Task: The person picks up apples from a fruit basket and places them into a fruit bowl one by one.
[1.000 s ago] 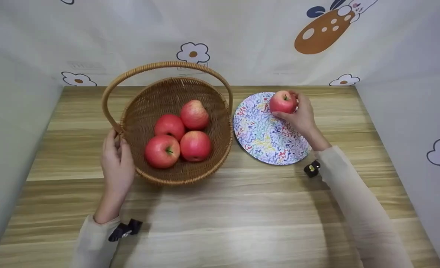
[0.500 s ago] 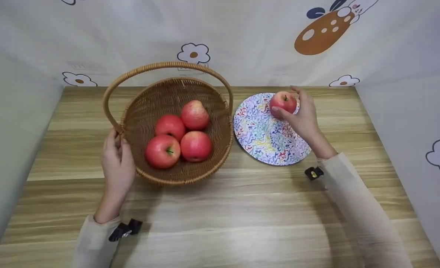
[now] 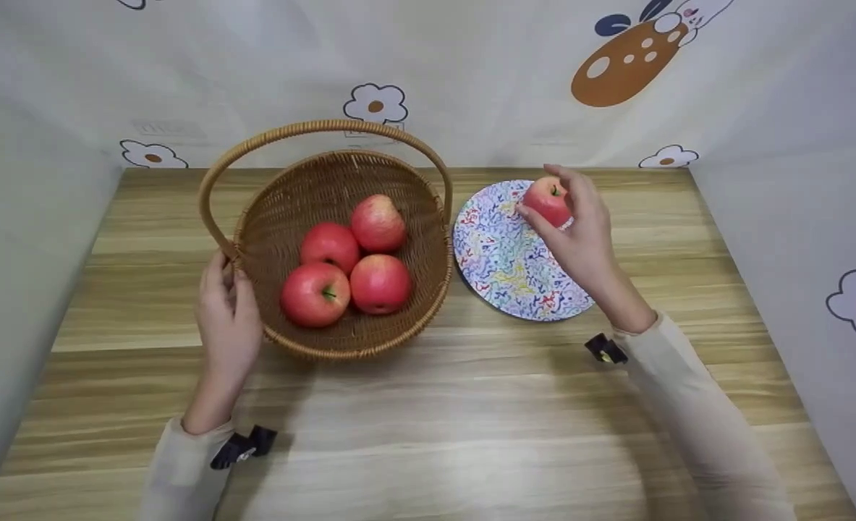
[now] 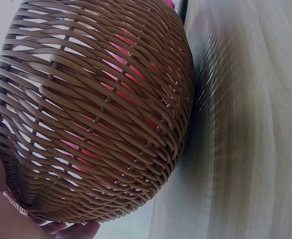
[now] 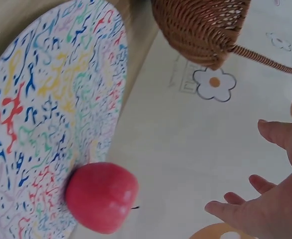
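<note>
My left hand [image 3: 229, 318] grips the rim of the wicker basket [image 3: 276, 210] at the foot of its arched handle. In the left wrist view, thumb and fingertips show on either side of that rim. Several red apples [image 3: 315, 294] lie together in the basket. One more apple [image 3: 545, 202] sits on the far part of a round, colour-speckled plate [image 3: 503, 260], right of the basket. Over it is my right hand [image 3: 588, 242], thumb and fingers spread. The right wrist view shows a gap between this hand and the apple [image 5: 102, 197].
Basket and plate stand side by side on a wood-grain table [image 3: 428, 427], close to the back wall. A pale sheet printed with flowers [image 3: 375, 103] covers the walls around it. The handle [image 3: 319, 127] arches high over the basket.
My right hand's fingers have let go of the apple and spread, and the hand has lifted off it. The apple stays on the plate. My left hand and the basket have not moved.
</note>
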Motion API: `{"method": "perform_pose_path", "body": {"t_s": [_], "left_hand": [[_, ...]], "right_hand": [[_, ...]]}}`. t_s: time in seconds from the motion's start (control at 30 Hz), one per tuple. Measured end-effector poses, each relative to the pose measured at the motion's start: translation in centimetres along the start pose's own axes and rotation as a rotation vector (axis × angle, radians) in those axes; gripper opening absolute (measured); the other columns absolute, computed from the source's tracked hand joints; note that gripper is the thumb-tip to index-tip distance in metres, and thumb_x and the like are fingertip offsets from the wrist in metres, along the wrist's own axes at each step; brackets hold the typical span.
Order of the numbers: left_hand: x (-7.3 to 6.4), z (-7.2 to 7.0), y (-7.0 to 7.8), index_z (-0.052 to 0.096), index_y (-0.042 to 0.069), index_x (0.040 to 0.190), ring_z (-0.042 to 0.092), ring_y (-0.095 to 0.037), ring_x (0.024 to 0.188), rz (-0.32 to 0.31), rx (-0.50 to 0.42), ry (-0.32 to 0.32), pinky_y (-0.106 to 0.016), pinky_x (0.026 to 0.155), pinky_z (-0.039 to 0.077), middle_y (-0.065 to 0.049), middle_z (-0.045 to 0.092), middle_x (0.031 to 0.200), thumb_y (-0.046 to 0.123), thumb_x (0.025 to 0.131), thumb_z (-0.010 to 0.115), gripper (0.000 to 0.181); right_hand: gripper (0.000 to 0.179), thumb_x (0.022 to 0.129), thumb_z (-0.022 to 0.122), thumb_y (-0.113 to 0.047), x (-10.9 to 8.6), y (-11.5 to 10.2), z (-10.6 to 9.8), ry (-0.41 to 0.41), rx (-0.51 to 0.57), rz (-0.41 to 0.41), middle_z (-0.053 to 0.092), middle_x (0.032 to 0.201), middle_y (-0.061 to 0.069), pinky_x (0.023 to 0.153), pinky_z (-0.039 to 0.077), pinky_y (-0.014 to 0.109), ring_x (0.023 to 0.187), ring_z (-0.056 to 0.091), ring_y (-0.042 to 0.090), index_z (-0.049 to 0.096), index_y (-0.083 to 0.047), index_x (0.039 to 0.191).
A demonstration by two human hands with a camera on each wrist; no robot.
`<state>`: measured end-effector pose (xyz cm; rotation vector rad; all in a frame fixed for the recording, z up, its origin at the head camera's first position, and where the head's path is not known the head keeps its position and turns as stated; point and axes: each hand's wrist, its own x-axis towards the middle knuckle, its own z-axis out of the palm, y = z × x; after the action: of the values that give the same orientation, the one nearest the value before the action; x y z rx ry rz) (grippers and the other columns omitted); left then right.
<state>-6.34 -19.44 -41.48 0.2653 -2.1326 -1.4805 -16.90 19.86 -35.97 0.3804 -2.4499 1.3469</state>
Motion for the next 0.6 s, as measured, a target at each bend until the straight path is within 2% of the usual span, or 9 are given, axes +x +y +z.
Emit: {"method": "perform_pose_path", "body": {"t_s": [0.13, 0.4, 0.6], "left_hand": [[0.0, -0.1, -0.1, 0.048, -0.016, 0.147, 0.06, -0.04, 0.121, -0.005, -0.005, 0.0, -0.009, 0.089, 0.047, -0.035, 0.058, 0.135, -0.005, 0.104, 0.039, 0.045], [-0.1, -0.1, 0.1, 0.049, -0.015, 0.146, 0.06, -0.042, 0.121, -0.015, -0.008, 0.009, -0.009, 0.089, 0.046, -0.034, 0.058, 0.135, -0.005, 0.104, 0.039, 0.045], [-0.1, 0.0, 0.1, 0.048, -0.015, 0.147, 0.059, -0.043, 0.125, -0.01, 0.006, -0.006, -0.013, 0.096, 0.048, -0.034, 0.057, 0.135, -0.005, 0.104, 0.04, 0.045]], "right_hand": [[0.06, 0.089, 0.083, -0.002, -0.5, -1.1, 0.3, -0.017, 0.035, -0.032, 0.058, 0.136, 0.023, 0.114, 0.049, 0.053, 0.125, 0.053, 0.028, 0.056, 0.008, 0.141], [0.057, 0.09, 0.083, -0.006, -1.2, -2.5, 0.8, -0.044, 0.026, -0.085, 0.061, 0.134, 0.024, 0.112, 0.052, 0.054, 0.129, 0.057, 0.035, 0.059, 0.005, 0.14], [0.055, 0.091, 0.082, -0.004, -2.0, -3.5, 1.1, -0.078, 0.073, -0.106, 0.062, 0.135, 0.022, 0.111, 0.053, 0.046, 0.129, 0.061, 0.033, 0.059, 0.007, 0.14]]}}
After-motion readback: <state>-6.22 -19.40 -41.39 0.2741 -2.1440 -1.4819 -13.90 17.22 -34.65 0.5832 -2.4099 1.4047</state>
